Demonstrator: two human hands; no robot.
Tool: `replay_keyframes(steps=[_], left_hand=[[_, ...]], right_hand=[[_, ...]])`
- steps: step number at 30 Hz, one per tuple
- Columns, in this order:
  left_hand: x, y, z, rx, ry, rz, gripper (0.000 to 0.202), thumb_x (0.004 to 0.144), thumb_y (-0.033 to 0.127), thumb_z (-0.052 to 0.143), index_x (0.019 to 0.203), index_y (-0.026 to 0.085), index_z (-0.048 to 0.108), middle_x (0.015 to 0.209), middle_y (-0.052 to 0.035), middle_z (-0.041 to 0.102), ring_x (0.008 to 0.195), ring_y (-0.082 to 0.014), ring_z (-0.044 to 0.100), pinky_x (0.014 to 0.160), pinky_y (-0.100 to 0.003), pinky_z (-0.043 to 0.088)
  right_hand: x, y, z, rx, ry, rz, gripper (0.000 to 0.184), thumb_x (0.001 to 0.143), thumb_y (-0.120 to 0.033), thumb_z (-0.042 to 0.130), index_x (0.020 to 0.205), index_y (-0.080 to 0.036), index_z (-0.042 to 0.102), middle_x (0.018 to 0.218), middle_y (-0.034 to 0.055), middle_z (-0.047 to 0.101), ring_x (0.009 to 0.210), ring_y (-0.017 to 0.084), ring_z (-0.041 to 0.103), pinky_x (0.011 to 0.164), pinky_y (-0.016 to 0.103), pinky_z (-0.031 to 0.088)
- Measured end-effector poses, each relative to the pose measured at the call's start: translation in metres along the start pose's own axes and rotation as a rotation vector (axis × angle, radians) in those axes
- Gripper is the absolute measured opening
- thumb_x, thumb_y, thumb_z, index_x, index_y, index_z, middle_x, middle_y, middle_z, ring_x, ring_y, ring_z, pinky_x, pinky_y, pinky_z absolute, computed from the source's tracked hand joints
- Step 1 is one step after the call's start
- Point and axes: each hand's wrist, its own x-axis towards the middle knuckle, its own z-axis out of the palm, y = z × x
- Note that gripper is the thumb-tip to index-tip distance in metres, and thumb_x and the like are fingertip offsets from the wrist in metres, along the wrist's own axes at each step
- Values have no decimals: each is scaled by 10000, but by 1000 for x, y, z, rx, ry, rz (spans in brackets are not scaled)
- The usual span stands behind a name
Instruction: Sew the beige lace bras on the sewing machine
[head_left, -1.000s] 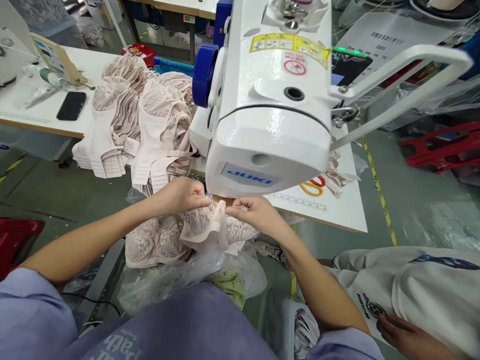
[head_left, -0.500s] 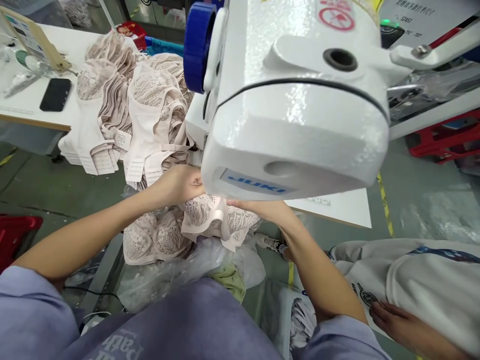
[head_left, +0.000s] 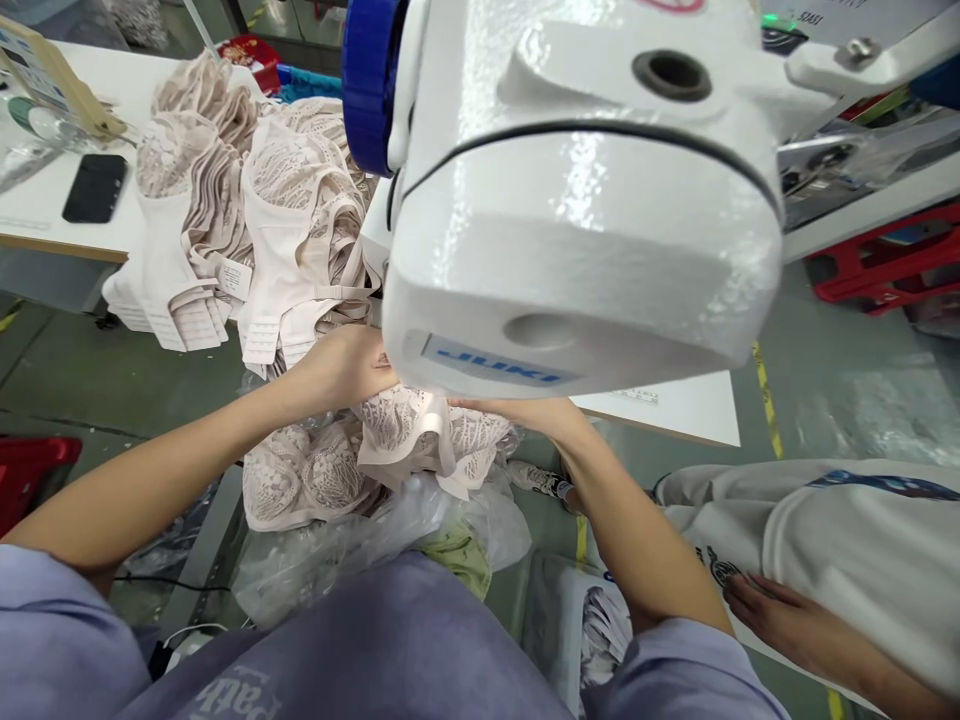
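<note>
A beige lace bra [head_left: 405, 430] hangs over the near edge of the sewing spot, its upper part out of sight under the white sewing machine head [head_left: 570, 260]. My left hand [head_left: 352, 365] is at the bra's left side, fingers curled in on it, the tips covered by the machine. From the right, my right hand [head_left: 502, 408] reaches in under the head beside the lace; its fingers are hidden. The needle area cannot be seen. Another lace bra [head_left: 304, 475] lies lower left on clear plastic.
Stacked beige bras [head_left: 285, 220] fill the table left of the machine, near a black phone [head_left: 96, 188]. The blue handwheel [head_left: 371, 90] sticks out at the machine's left. At right, a person in light clothes stands close, one hand [head_left: 787, 610] showing. A red stool [head_left: 885, 260] is beyond.
My view has shifted slightly, so the machine head sits a little further left and higher. Both hands stay at the bra in nearly the same pose.
</note>
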Motion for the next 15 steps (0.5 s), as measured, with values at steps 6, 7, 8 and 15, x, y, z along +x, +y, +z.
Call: replay_keyframes(steps=[6, 7, 8, 15], left_hand=[[1, -1, 0, 31, 10, 6, 437, 849, 215, 559, 599, 233, 201, 532, 65, 182, 492, -55, 213, 506, -242, 191], [1, -1, -2, 31, 10, 3, 417, 851, 221, 558, 604, 233, 223, 534, 63, 198, 490, -60, 237, 504, -240, 205], [0, 0, -3, 29, 13, -2, 388, 853, 229, 557, 615, 232, 252, 536, 62, 220, 487, -66, 265, 502, -239, 220], [-3, 5, -9, 37, 21, -16, 265, 832, 176, 536, 671, 222, 331, 543, 50, 339, 495, -95, 399, 495, -232, 279]], right_hand=[[0, 6, -1, -5, 27, -18, 236, 747, -357, 831, 917, -200, 785, 1033, 68, 770, 1109, 349, 697, 1021, 545, 531], [-1, 7, -1, -10, 41, -24, 243, 746, -355, 831, 928, -202, 782, 1045, 63, 769, 1121, 345, 691, 1034, 544, 523], [-1, 8, -1, -10, 50, -29, 256, 749, -354, 828, 951, -205, 780, 1055, 58, 769, 1129, 340, 687, 1043, 540, 517], [-4, 30, -5, 9, 117, -35, 346, 767, -444, 814, 1006, -202, 748, 1066, 57, 759, 1169, 324, 653, 1080, 506, 482]])
